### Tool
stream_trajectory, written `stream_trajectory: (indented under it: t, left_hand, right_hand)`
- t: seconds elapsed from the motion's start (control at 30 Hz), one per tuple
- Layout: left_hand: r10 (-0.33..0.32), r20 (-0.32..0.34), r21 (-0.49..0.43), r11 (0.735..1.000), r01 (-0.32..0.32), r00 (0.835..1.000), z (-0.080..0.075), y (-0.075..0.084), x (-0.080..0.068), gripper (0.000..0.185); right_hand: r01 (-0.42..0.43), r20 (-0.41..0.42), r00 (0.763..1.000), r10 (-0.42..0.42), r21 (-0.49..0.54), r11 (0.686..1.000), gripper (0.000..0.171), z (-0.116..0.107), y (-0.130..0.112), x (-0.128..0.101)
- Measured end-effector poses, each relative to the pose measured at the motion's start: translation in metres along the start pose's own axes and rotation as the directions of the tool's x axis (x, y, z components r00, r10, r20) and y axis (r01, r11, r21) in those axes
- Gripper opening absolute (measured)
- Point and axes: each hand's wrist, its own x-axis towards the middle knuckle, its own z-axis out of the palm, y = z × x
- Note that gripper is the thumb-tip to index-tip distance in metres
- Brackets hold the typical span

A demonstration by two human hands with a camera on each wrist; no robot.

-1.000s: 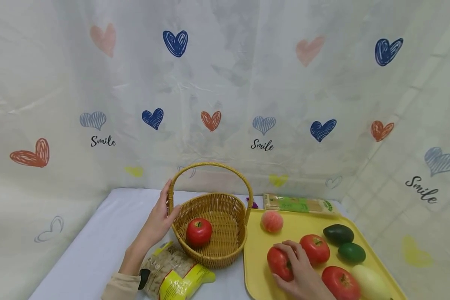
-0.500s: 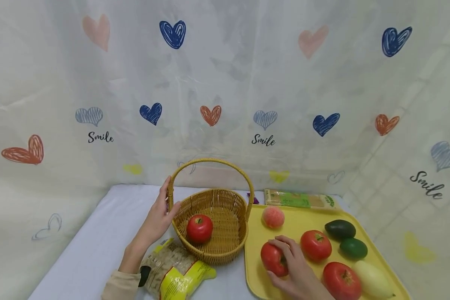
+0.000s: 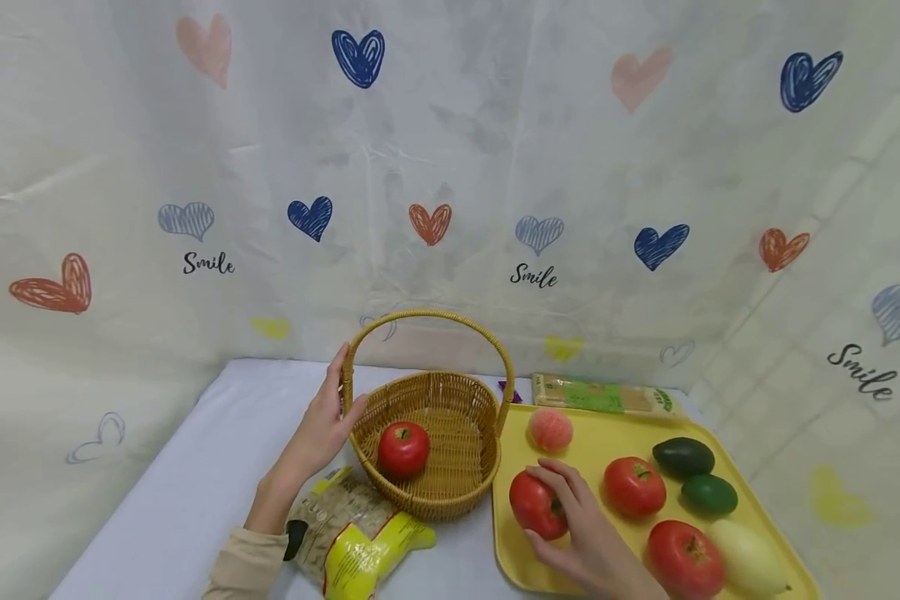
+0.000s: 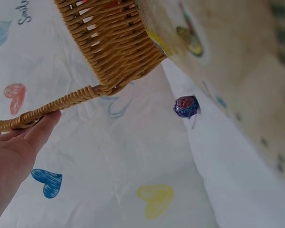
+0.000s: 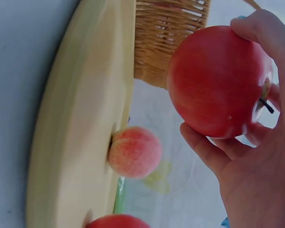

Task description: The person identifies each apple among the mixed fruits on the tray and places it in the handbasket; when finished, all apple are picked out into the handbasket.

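Observation:
My right hand [image 3: 581, 529] grips a red apple [image 5: 218, 83] over the left part of the yellow tray [image 3: 517, 575]; in the right wrist view the thumb is on one side and the fingers on the other. A brown wicker basket [image 3: 457, 458] with a tall hoop handle stands left of the tray. Another red apple [image 3: 403, 450] lies inside it. My left hand [image 3: 322, 429] touches the left side of the basket's handle [image 4: 61, 102], fingers fairly straight and thumb apart from it.
The tray bears a peach [image 3: 551, 429], two more red apples [image 3: 634, 487], two dark green avocado-like fruits [image 3: 683, 457] and a pale yellow elongated fruit [image 3: 750, 558]. A yellow-and-clear bag [image 3: 360, 533] lies before the basket. Behind the tray is a flat package [image 3: 607, 395]; a purple-wrapped item [image 4: 186, 106] lies behind the basket.
My right hand has moved left towards the basket with the apple in its grip. The left hand stays at the handle. The head view has shifted slightly.

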Motion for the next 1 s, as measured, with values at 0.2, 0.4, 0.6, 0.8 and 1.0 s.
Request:
stream_trajectory:
  t: [0.2, 0.4, 0.6, 0.8, 1.0]
  left_hand:
    - [-0.003, -0.010, -0.002, 1.000, 0.003, 1.000, 0.001, 0.000, 0.001, 0.081]
    - [-0.024, -0.005, 0.002, 1.000, 0.024, 1.000, 0.002, 0.000, -0.002, 0.080]
    - [-0.018, -0.010, 0.005, 1.000, 0.018, 1.000, 0.000, 0.001, -0.001, 0.080]
    - [-0.008, -0.004, 0.010, 1.000, 0.008, 1.000, 0.002, 0.001, -0.001, 0.080]
    - [-0.005, -0.017, 0.024, 1.000, 0.006, 1.000, -0.001, 0.003, -0.002, 0.080]
  right_hand:
    - [0.075, 0.011, 0.997, -0.075, -0.005, 0.997, 0.074, -0.008, -0.004, 0.009]
    - [0.177, -0.028, 0.984, -0.177, -0.013, 0.984, 0.077, -0.014, -0.008, 0.020]
    - [0.207, 0.016, 0.978, -0.207, -0.005, 0.978, 0.075, -0.018, -0.021, 0.032]
    - [0.235, 0.085, 0.969, -0.234, -0.004, 0.972, 0.074, -0.017, -0.035, 0.044]
    - [0.231, 0.130, 0.964, -0.230, 0.009, 0.973, 0.073, -0.016, -0.044, 0.056]
